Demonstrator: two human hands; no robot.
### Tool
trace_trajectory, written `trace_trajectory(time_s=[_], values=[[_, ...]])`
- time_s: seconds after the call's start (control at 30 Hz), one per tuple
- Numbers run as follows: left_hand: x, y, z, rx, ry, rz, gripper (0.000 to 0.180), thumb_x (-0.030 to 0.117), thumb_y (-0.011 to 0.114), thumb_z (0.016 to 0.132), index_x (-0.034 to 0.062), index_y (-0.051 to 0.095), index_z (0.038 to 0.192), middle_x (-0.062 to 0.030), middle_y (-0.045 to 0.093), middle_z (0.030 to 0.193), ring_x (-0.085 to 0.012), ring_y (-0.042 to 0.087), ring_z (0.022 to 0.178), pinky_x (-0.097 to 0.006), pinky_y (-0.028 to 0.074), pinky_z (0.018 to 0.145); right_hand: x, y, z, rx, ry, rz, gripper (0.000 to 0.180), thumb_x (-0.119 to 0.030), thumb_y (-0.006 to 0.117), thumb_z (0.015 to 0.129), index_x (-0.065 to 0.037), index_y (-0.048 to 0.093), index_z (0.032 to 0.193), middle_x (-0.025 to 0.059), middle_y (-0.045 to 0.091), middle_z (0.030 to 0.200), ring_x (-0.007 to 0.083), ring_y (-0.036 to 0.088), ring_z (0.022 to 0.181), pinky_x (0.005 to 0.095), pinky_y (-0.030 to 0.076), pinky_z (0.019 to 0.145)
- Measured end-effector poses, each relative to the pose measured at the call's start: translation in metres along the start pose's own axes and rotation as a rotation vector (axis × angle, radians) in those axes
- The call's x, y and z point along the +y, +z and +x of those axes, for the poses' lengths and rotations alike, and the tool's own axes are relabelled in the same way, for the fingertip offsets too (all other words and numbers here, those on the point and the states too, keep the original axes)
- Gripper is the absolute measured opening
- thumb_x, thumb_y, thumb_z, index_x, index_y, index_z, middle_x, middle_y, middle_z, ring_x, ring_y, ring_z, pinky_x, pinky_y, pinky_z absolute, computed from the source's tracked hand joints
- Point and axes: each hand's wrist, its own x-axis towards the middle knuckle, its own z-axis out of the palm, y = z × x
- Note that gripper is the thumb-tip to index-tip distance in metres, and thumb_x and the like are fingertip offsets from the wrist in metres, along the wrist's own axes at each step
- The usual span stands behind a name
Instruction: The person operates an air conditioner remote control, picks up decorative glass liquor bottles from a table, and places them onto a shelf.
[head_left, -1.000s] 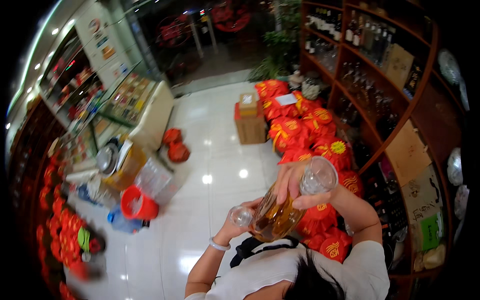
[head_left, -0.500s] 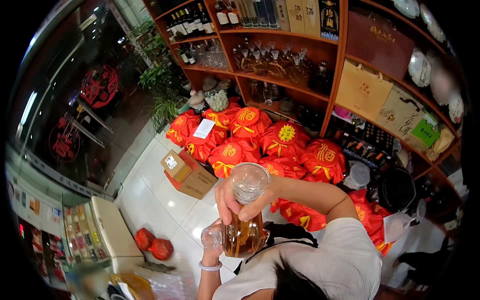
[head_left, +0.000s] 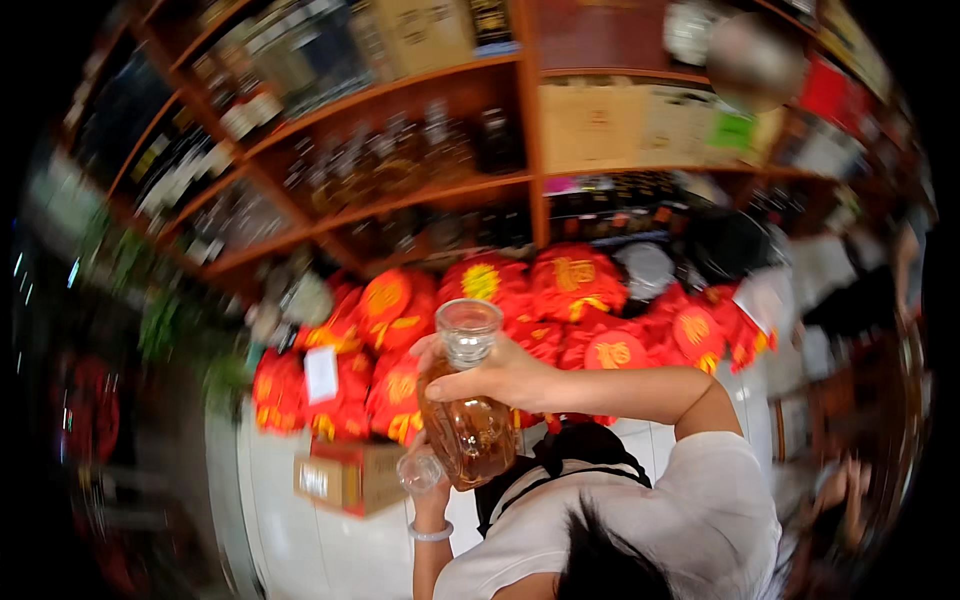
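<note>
"Quick, right hand (head_left: pixel 478 378)?"
"Its grip was clamped round the neck of an amber-filled bottle (head_left: pixel 472 440), held before the white shirt (head_left: pixel 700 510)."
"Left hand (head_left: pixel 434 494)?"
"Low beside the bottle, pale bracelet (head_left: pixel 432 534) on its wrist; grip closed on a small clear glass piece (head_left: pixel 418 469), partly hidden."
"Past them?"
"Two cartons (head_left: pixel 328 483) stood on the white floor (head_left: pixel 290 545); then came red cloth bundles (head_left: pixel 560 272), a white sheet (head_left: pixel 321 374) lying on one."
"Farthest?"
"From where I stood: wooden shelves (head_left: pixel 420 199), glass bottles (head_left: pixel 400 150) left, tan bags (head_left: pixel 592 125) right."
</note>
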Motion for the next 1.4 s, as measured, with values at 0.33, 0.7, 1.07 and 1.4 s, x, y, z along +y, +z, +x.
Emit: trace_trajectory(time_s=[0.33,0.7,1.07,1.4], values=[[-0.078,0.002,0.105,-0.355,0.450,-0.235,0.025,0.010,0.069,0.058,0.0013,0.059,0.079,-0.0141,0.054,0.107,-0.0297,0.050,0.092,-0.039,0.038,0.081,0.029,0.019,-0.009,0.867,0.196,0.050,0.054,-0.022,0.070,0.070,0.000,0.046,0.114,0.0075,0.055,0.103,0.0141,0.052,0.096,0.0283,0.041,0.083],[-0.077,0.007,0.128,-0.723,0.479,-0.355,0.014,0.008,0.069,0.061,0.0059,0.056,0.067,-0.0102,0.059,0.098,-0.0262,0.055,0.079,-0.035,0.041,0.073,0.046,0.049,-0.054,1.238,-0.077,-0.307,0.034,-0.012,0.065,0.072,-0.004,0.056,0.103,0.0047,0.059,0.096,0.0123,0.054,0.088,0.0269,0.043,0.080],[-0.128,-0.104,0.139,-0.076,0.034,0.157,0.014,-0.002,0.064,0.067,-0.0020,0.058,0.079,-0.0105,0.059,0.086,-0.0195,0.055,0.080,-0.029,0.042,0.075,0.093,-0.039,-0.099,1.294,0.177,-0.447,0.041,-0.008,0.064,0.071,0.003,0.050,0.107,0.0117,0.053,0.106,0.0191,0.051,0.098,0.0310,0.039,0.087],[-0.147,-0.130,0.118,0.200,-0.344,-0.010,0.016,0.001,0.066,0.069,-0.0012,0.057,0.081,-0.0074,0.059,0.082,-0.0143,0.054,0.075,-0.027,0.044,0.070,0.124,-0.100,-0.024,0.827,0.275,-0.470,0.030,-0.008,0.071,0.064,0.001,0.058,0.089,0.0146,0.057,0.101,0.0206,0.054,0.094,0.0294,0.041,0.082]])
